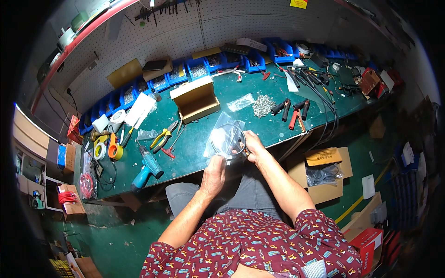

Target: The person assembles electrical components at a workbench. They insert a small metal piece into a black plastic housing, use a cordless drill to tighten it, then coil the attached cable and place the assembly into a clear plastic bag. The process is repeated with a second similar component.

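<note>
A clear plastic bag (212, 139) with a coiled grey cable (243, 135) in or against it is held up over the bench's front edge, above my lap. Glare on the plastic hides part of the coil. My left hand (213, 176) is closed at the bag's lower edge, thumb upward. On the right side, my right hand (253, 145) is closed round the coil and the bag's edge; a small dark piece shows by its fingers. Just beyond the bag stands an open cardboard box (198, 104). Pliers with yellow handles (163, 138) lie to its left.
A teal cordless drill (149, 167) and an orange tape roll (115, 151) lie on the left of the green bench. Beyond my hands are a pile of small metal parts (264, 106) and black and red clamps (295, 113). Blue bins (199, 70) line the back. An open carton (323, 175) stands right.
</note>
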